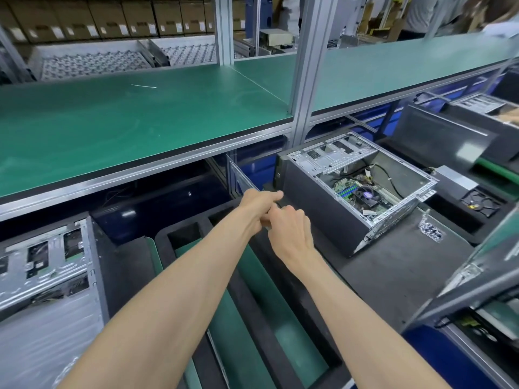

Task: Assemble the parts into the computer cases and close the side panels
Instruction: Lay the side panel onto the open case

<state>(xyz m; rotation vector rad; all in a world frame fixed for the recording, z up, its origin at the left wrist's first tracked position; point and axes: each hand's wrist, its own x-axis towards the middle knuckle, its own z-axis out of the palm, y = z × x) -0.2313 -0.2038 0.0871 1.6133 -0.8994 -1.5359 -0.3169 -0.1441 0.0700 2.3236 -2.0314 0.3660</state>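
Two hands meet just left of the open computer case (362, 189), and I read them from the fingertips out. My left hand (259, 203) has its fingers curled, thumb stretched toward the case's front corner; my right hand (290, 234) sits just below and right of it, fingers also curled, knuckles up. Where they touch, something small and thin seems pinched between them, but it is too hidden for me to name, so I cannot tell what either hand really holds.

The case lies on its side on a black foam tray (393, 265), side panel off, with the motherboard, a round fan (366, 196) and loose cables showing inside. A small bag of screws (431, 233) lies on the tray just right of the case. Farther right of the case, a grey power supply (460, 182) sits in a tray pocket beside a square black fan (481, 203).

Well left of the case stands another metal case (47, 262), partly wrapped in plastic film. Above and behind the case runs a green-topped shelf (126, 122) on an aluminium frame (304, 88). Beyond it, brown cartons (112, 15) are stacked in rows.
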